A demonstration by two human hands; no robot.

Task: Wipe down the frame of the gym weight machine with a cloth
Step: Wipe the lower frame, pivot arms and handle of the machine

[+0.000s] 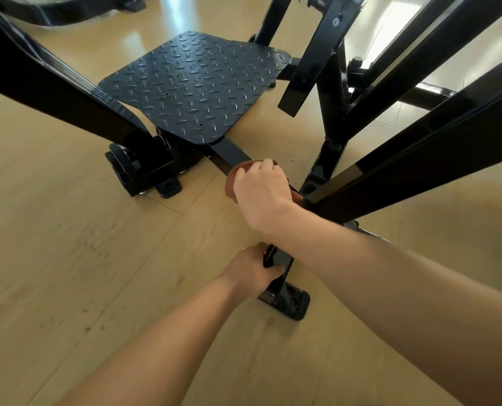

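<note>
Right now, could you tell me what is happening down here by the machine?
A person is wiping the black frame of a gym weight machine. The right hand presses a reddish-brown cloth onto the low floor bar that runs out from under the diamond-pattern footplate. The left hand grips the near end of the same bar, just above its floor bracket.
</note>
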